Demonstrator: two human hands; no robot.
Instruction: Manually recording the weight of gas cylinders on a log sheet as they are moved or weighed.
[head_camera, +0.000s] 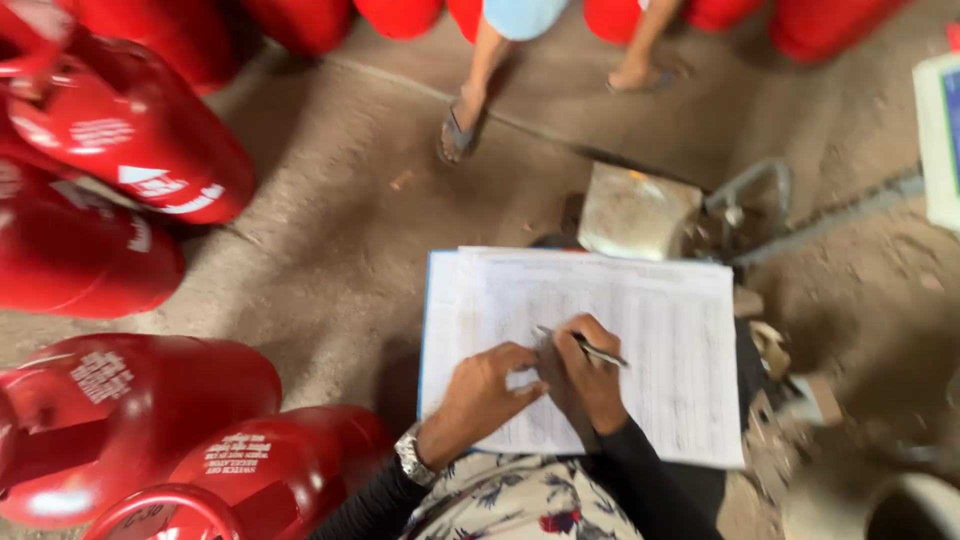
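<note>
A large ruled paper ledger (640, 330) with a blue edge lies across my lap. My left hand (485, 390), with a metal wristwatch on its wrist, rests flat on the lower left part of the page, fingers spread. Just to its right, my right hand (590, 375) grips a pen (585, 347) whose tip touches the page near the middle. Both my arms wear dark sleeves, and a floral patterned cloth (510, 500) shows below the ledger.
Several red gas cylinders (130, 130) stand and lie at the left and along the top edge. Another person's legs in sandals (460, 130) stand at the top centre. A metal weighing scale platform (635, 212) sits beyond the ledger on the dusty concrete floor (330, 240).
</note>
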